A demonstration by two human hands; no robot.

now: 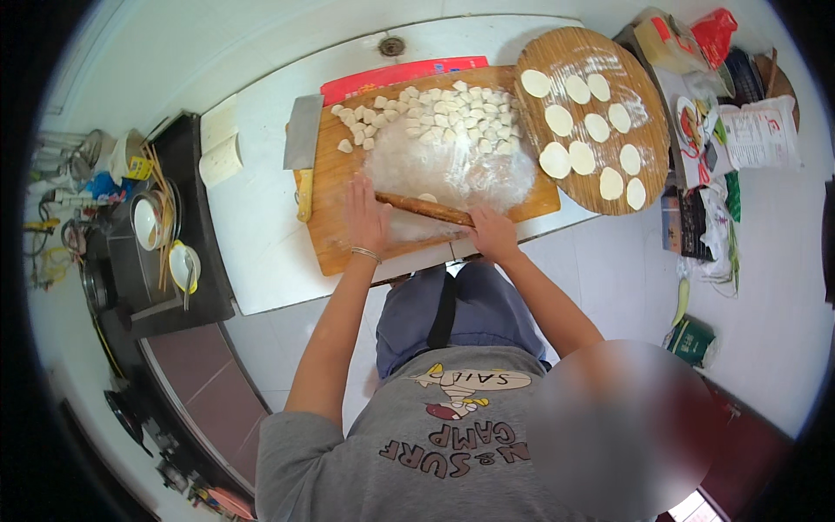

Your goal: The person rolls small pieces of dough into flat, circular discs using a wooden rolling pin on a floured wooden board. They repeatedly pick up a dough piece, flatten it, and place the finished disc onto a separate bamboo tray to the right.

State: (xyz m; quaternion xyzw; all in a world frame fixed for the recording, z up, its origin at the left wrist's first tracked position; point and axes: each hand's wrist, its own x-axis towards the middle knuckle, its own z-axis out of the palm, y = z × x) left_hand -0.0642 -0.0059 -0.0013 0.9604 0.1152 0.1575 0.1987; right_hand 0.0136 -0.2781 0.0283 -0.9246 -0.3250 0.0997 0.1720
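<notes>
A wooden rolling pin (426, 210) lies slantwise over the near part of a floured wooden board (335, 248). My left hand (366, 213) is flat at the pin's left end, its fingers stretched out away from me. At the other end, my right hand (494, 233) is closed around the pin. A small piece of dough (427, 198) shows just behind the pin, partly covered by it. Many small dough pieces (461, 115) are heaped along the board's far side. White flour (391, 165) coats the board's middle.
Several flat dough rounds (597, 128) lie on a round wooden board (548, 61) at the right. A cleaver (303, 135) rests by the left edge of the rolling board. Bowls (183, 261) and chopsticks (163, 187) stand farther left. Bags and packages (757, 130) crowd the far right.
</notes>
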